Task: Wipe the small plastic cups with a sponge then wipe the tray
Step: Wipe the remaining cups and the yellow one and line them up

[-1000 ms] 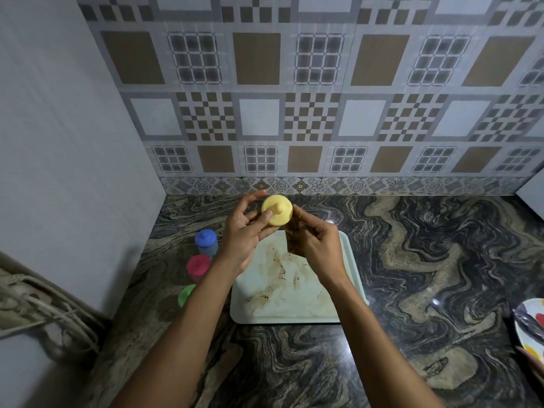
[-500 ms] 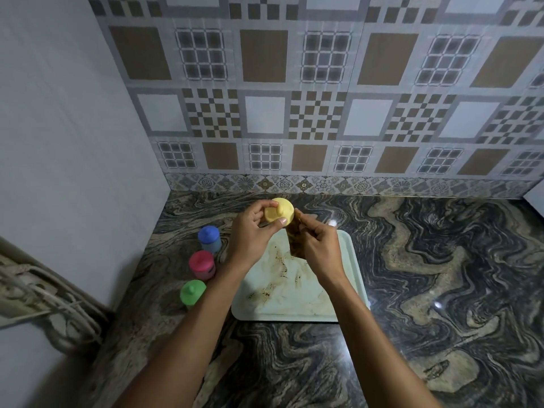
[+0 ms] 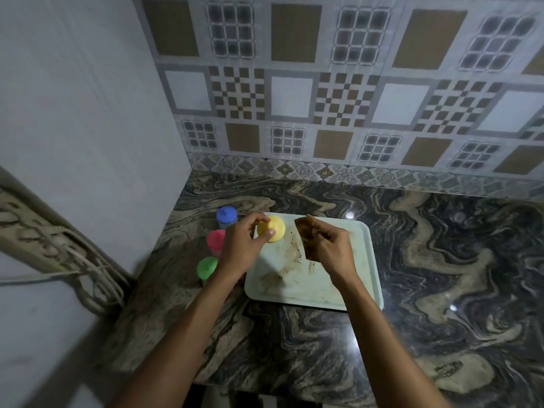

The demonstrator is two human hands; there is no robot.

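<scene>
My left hand (image 3: 240, 248) grips a small yellow cup (image 3: 273, 228) over the back left corner of a pale tray (image 3: 365, 260) smeared with brown stains. My right hand (image 3: 329, 248) pinches a thin brown sponge (image 3: 304, 235) just right of the cup, a small gap between them. Three more cups stand in a row on the counter left of the tray: blue (image 3: 226, 216) at the back, pink (image 3: 215, 240) in the middle, green (image 3: 207, 267) nearest me. My left hand partly hides the pink one.
The dark marbled counter (image 3: 441, 275) runs wide to the right of the tray. A grey wall (image 3: 88, 128) closes the left side, with a bundle of cables (image 3: 88, 278) hanging against it. A patterned tiled wall (image 3: 338, 98) stands behind.
The sponge has come away from the yellow cup to the right. Both hands have lowered toward the tray, and the view has shifted left.
</scene>
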